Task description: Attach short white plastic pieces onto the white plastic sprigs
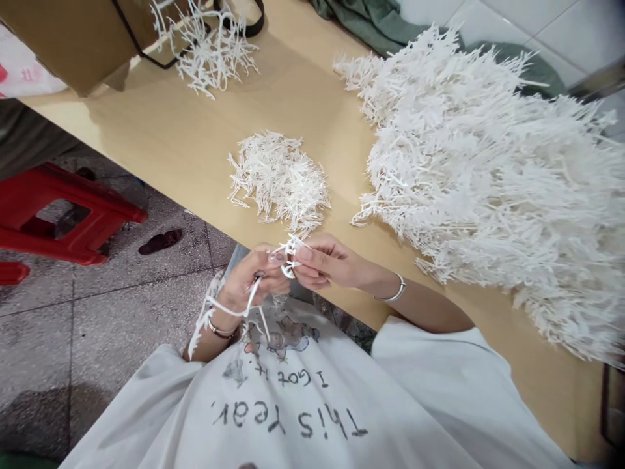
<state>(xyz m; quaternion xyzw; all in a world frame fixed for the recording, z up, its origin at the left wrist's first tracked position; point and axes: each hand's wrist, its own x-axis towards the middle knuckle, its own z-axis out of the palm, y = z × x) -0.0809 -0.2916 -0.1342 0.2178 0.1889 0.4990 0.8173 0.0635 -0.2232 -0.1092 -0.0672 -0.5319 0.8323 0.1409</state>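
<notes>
Both hands meet at the table's near edge, just above the person's white shirt [303, 404]. The right hand [327, 264] has its thumb and forefinger pinched together on a small white plastic piece [290, 251], which sticks out at ten o'clock from those fingertips and lies between the two hands. The left hand [251, 280] is curled closed around a white plastic frame [229, 311]; its fingertips touch the same small piece from the eight o'clock side, while the frame's thin bars trail down past the wrist toward seven o'clock. Each wrist wears a bangle. At twelve o'clock from the hands, near them on the table [161, 137], lies a small pile [278, 176] of loose white pieces. At two o'clock, well apart, a big heap [488, 182] of white frames covers the table's right side. At eleven o'clock, far off, sits another clump [209, 52] of frames beside a cardboard box [63, 32]. A red stool [68, 215] stands on the floor at nine o'clock.
</notes>
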